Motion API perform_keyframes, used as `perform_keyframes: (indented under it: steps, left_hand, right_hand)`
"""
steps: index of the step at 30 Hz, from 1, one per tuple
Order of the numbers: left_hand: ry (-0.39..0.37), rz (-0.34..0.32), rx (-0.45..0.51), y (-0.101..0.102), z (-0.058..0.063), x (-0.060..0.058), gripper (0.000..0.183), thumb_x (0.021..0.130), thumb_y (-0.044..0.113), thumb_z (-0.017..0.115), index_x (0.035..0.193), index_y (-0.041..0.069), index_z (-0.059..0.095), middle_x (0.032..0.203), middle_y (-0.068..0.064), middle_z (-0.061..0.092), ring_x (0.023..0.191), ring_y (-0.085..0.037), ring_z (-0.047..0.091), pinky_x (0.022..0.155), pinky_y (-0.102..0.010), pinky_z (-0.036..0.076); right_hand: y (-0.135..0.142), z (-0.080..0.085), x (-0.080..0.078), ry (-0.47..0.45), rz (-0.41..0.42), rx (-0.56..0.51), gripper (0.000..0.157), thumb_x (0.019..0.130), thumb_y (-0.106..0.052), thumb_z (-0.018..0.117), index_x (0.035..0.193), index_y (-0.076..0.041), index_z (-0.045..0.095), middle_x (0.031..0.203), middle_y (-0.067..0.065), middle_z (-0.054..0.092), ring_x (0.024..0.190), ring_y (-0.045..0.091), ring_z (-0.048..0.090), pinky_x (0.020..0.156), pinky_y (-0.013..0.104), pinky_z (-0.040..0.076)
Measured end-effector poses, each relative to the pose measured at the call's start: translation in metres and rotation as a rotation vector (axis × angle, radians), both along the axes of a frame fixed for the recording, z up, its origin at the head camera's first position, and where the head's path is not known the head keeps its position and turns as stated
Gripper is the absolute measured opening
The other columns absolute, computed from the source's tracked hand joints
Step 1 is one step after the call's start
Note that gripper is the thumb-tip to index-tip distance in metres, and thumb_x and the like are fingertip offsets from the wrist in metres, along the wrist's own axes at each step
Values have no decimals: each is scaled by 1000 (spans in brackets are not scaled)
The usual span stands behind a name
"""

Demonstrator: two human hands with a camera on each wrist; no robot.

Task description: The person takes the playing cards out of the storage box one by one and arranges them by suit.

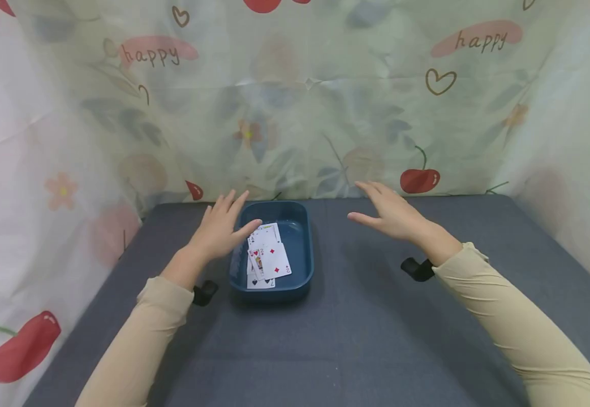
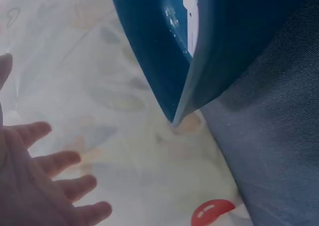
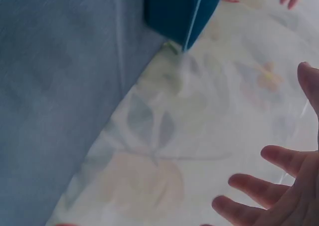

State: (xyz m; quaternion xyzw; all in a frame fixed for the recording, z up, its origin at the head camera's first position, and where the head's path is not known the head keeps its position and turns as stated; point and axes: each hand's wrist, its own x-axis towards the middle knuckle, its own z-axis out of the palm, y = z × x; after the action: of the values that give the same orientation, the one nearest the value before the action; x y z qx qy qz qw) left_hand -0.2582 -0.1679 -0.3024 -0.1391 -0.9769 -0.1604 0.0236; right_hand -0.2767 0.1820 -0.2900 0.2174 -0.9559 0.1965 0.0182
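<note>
A dark blue rectangular tub (image 1: 302, 249) stands on the table in the head view, with several playing cards (image 1: 276, 260) lying loosely overlapped along its left side. Red diamonds show on the top card. My left hand (image 1: 218, 226) hovers at the tub's left rim, fingers spread and thumb reaching over the cards, holding nothing. To the right of the tub, my right hand (image 1: 391, 213) is raised above the table with its fingers extended and nothing in it. The left wrist view shows the tub's corner (image 2: 174, 106) beyond the spread left fingers (image 2: 65, 163).
Dark grey cloth covers the table (image 1: 284, 350). A printed curtain (image 1: 305, 113) with cherries and the word "happy" hangs right behind the tub, and similar sheets close off both sides. A black strap piece (image 1: 418, 269) sticks out below the right wrist, another (image 1: 205, 293) below the left.
</note>
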Motion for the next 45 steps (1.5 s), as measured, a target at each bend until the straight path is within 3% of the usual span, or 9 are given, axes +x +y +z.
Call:
perform_keyframes:
  steps: [5,13,22,35,45]
  left_hand:
    - [-51,-14,97,-11,-7,2,71,95,48,44,150,14,17,155,-18,18,144,-39,12,114,-61,9]
    - [-104,-48,213,-27,-26,6,65,95,38,49,147,7,25,152,-19,28,141,-37,24,113,-56,21]
    - [-192,-6,262,-42,-49,6,59,96,40,48,145,11,33,150,-19,33,137,-41,31,109,-58,27]
    - [-259,-14,415,-51,-72,5,54,95,35,53,142,12,39,148,-19,37,127,-41,46,100,-54,42]
    - [-280,4,450,-50,-75,2,57,94,39,53,142,14,39,148,-17,36,127,-43,45,100,-54,42]
  right_hand:
    - [-16,1,-2,-69,85,-65,78,90,-47,56,148,-8,21,152,16,25,140,33,26,112,53,26]
    - [-49,-1,-6,-80,176,-138,70,89,-38,61,144,-6,31,146,14,38,135,29,38,109,48,33]
    - [-86,-9,-10,-152,240,-200,59,88,-33,63,138,-8,40,138,12,50,130,28,46,104,47,39]
    - [-139,-12,-18,-273,284,-200,58,89,-31,62,138,-10,39,134,15,52,126,30,50,103,41,43]
    - [-172,-25,-34,-346,190,-164,55,87,-27,65,135,-10,44,130,13,56,119,28,55,96,38,48]
